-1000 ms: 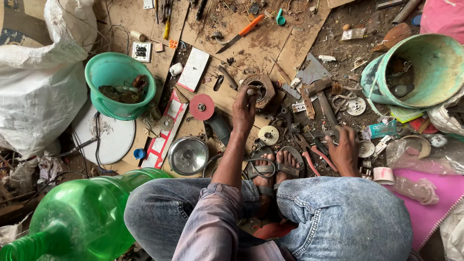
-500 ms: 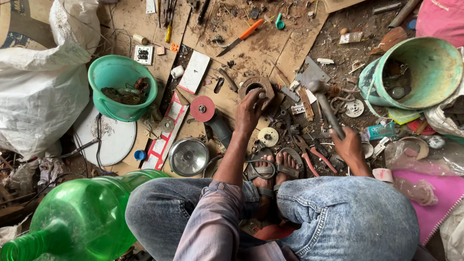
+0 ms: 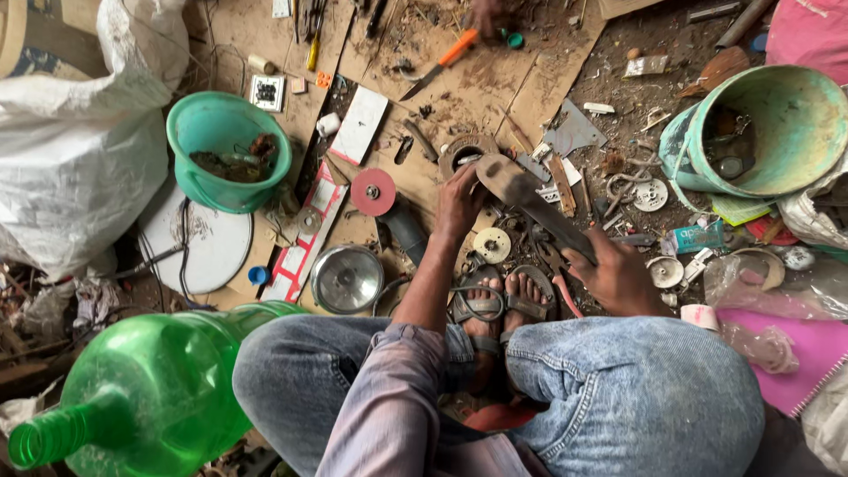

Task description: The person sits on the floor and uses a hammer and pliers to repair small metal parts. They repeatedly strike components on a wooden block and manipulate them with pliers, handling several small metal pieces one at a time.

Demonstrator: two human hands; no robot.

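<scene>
The right hand [image 3: 618, 278] now grips a long dark metal blade [image 3: 534, 205], raised since a second ago; its wide end lies over the round metal ring [image 3: 466, 152] on the cardboard floor [image 3: 477, 88]. Left hand [image 3: 459, 201] fingers close around that end, steadying it.

1. Right hand [image 3: 618, 278] was resting low among the scrap right of the round metal ring [image 3: 466, 152]; now gripping a long dark flat tool [image 3: 534, 208], raised so its broad end lies just right of the ring.
2. Left hand [image 3: 459, 203] was on top of the ring; now just below it, touching the tool's broad end.
</scene>
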